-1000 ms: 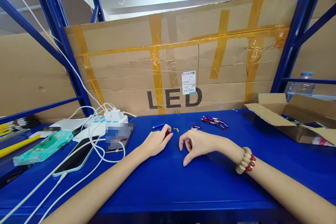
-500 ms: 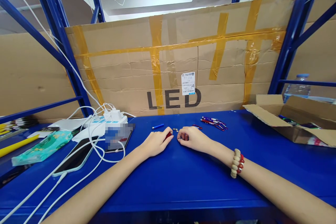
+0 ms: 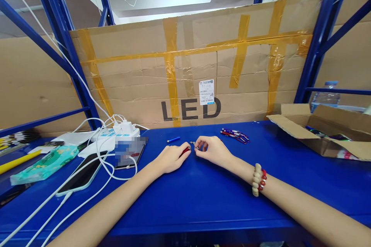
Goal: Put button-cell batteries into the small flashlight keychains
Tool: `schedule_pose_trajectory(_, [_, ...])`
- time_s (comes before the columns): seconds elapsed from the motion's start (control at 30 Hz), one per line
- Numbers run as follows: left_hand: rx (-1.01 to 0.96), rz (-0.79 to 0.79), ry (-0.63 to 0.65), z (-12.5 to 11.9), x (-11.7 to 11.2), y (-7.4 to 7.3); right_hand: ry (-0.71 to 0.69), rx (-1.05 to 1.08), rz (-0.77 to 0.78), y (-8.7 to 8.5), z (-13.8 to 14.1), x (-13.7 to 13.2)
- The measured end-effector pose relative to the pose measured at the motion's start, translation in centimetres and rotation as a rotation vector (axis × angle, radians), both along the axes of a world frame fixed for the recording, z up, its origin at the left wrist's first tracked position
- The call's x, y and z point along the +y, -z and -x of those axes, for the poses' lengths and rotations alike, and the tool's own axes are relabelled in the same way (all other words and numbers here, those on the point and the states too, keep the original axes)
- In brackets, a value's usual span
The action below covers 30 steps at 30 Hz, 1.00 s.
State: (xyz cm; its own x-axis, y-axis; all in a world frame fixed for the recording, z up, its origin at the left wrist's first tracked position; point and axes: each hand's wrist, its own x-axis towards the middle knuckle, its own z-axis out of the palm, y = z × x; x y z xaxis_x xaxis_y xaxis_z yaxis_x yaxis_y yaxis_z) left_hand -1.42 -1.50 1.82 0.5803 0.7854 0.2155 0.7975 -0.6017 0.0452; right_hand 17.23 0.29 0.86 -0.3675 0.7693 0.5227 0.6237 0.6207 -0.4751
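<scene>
My left hand (image 3: 173, 158) is closed around a short red metal tube (image 3: 186, 150), whose open-looking end faces right, toward my other hand. Thumb and forefinger of my right hand (image 3: 213, 151) pinch a tiny silvery piece (image 3: 198, 148), too small to make out fully. The two hands are a short gap apart, just above the blue tabletop (image 3: 185, 200). Several small round silver discs, like button cells (image 3: 193, 142), lie between and behind the fingertips. Beyond my left hand rests a blue metal tube (image 3: 173, 139).
Red and purple penlights with clips (image 3: 235, 135) lie behind my right hand. An open cardboard box (image 3: 313, 141) stands at right. To the left are a phone (image 3: 82, 173), a dark tablet-like device (image 3: 139, 150), white cables and a power strip (image 3: 127, 133). Cardboard (image 3: 139, 85) closes the back.
My right fingers have lifted a little and straightened into a pinch, with the silvery piece now showing. The left hand keeps its hold on the red tube. The view has shifted slightly.
</scene>
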Motion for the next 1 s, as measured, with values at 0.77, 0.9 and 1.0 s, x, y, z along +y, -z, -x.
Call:
schedule_pose_trajectory(0.77, [-0.264,0.088,0.103,0.00,0.48,0.83,-0.198,0.550,0.370,0.43,0.53,0.70])
schedule_pose_trajectory(0.9, [-0.275,0.065,0.115,-0.06,0.36,0.72,-0.185,0.578,0.369,0.17,0.56,0.54])
schedule_pose_trajectory(1.0, [-0.311,0.055,0.109,-0.09,0.28,0.69,-0.182,0.598,0.378,-0.12,0.57,0.35])
